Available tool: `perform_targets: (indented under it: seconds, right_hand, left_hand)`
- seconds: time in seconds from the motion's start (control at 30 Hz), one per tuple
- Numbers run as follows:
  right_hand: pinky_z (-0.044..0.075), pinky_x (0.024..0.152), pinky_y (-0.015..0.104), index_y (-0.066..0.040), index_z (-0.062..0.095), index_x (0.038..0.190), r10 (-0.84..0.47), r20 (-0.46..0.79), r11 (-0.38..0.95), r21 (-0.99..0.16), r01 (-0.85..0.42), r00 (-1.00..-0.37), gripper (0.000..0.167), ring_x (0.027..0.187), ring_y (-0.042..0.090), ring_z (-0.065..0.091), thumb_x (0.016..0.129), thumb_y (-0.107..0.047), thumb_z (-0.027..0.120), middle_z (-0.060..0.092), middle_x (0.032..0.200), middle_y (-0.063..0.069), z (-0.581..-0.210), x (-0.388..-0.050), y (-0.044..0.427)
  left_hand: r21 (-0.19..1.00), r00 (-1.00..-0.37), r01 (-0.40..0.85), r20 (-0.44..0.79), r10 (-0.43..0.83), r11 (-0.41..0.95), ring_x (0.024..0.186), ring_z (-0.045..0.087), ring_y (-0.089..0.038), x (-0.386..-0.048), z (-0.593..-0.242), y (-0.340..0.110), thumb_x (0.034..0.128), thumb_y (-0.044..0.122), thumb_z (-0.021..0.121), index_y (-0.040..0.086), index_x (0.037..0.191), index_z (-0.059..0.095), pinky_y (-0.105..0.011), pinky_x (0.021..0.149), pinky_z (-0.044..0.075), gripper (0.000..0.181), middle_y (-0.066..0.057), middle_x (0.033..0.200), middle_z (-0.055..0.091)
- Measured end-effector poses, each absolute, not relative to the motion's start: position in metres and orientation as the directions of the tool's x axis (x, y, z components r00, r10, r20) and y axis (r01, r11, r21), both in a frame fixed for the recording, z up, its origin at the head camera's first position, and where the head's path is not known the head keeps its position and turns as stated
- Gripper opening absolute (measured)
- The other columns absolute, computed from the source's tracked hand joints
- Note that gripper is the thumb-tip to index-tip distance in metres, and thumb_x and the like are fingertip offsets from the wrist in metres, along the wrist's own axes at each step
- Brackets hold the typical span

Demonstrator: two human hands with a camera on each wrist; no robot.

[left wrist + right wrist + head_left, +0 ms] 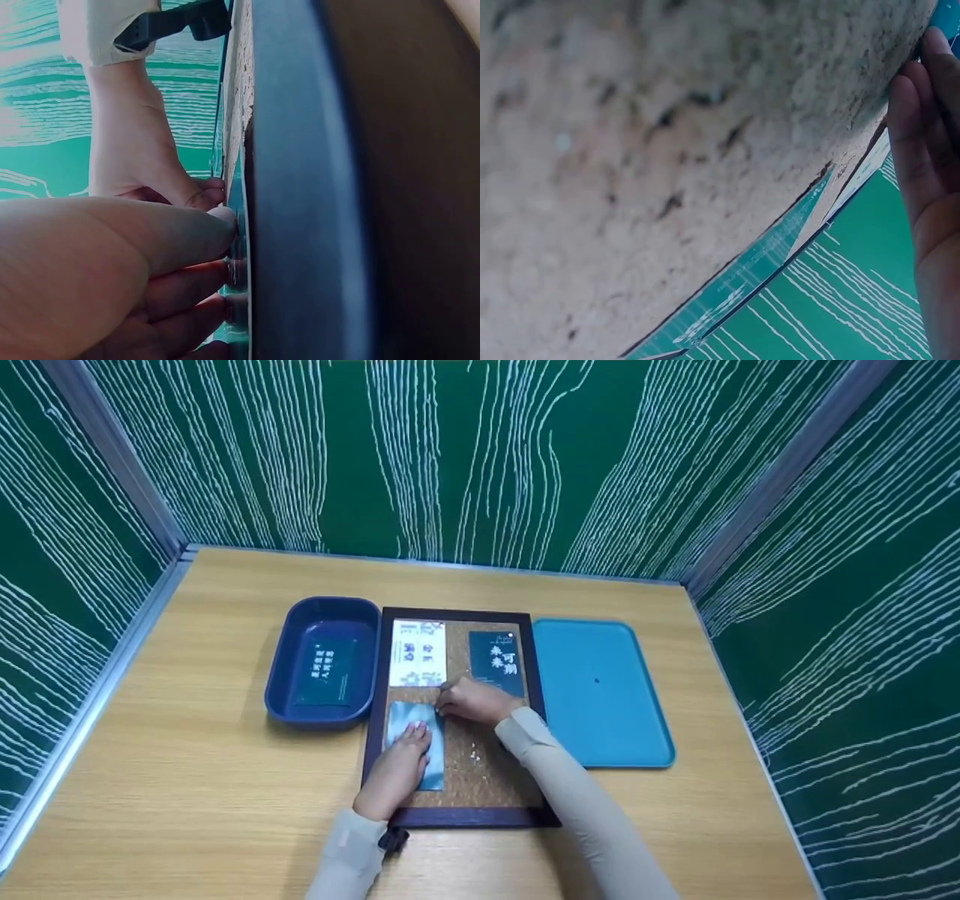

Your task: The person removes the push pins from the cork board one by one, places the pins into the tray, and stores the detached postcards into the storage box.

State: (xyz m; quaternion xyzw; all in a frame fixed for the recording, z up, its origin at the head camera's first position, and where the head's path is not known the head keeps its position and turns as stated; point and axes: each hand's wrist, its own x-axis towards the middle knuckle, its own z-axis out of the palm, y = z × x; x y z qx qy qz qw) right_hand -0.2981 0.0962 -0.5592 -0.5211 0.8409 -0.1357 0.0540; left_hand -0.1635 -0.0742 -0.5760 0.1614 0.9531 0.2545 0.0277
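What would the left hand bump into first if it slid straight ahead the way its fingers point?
Probably the right hand, at the upper right corner of the light blue card; exact depth is hard to judge.

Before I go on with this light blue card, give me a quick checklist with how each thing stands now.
1. Light blue card steadied: ok, the left hand presses on it.
2. Right hand in position: ok, its fingertips are at the card's upper right corner.
3. A fastener between those fingertips: cannot tell, the fingers hide it.
4. White card clear of the light blue one: ok, a strip of cork board shows between them.
5. Another card at hand: ok, a green card lies in the navy bin.
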Motion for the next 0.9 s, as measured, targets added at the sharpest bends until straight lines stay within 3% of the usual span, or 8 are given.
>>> perform_targets:
  seconds: [0.53,0.9]
  right_hand:
    - [0.056,0.076,0.015,-0.009,0.072,0.108,-0.911,0.075,0.399,-0.083,-0.913,-0.405,0.019,0.086,0.011,0.071,0.095,-0.015,0.059,0.073,0.099,0.004,-0.5607,-0.2923,0.0946]
    - [0.056,0.07,0.015,-0.007,0.072,0.104,-0.897,0.081,0.421,-0.145,-0.895,-0.435,0.016,0.08,0.013,0.07,0.094,-0.015,0.061,0.072,0.095,0.006,-0.5631,-0.2935,0.0929]
  left_hand:
    - [0.488,-0.941,0.316,0.054,0.333,0.814,0.132,0.047,-0.039,-0.1637,-0.5775,-0.0751,0.0929,0.008,0.059,-0.008,0.129,0.056,-0.048,0.109,0.039,0.04,-0.024,0.139,0.051]
    - [0.489,-0.942,0.309,0.041,0.333,0.815,0.133,0.046,-0.038,-0.163,-0.5767,-0.0744,0.0936,0.009,0.058,-0.007,0.13,0.055,-0.047,0.11,0.038,0.04,-0.023,0.139,0.051]
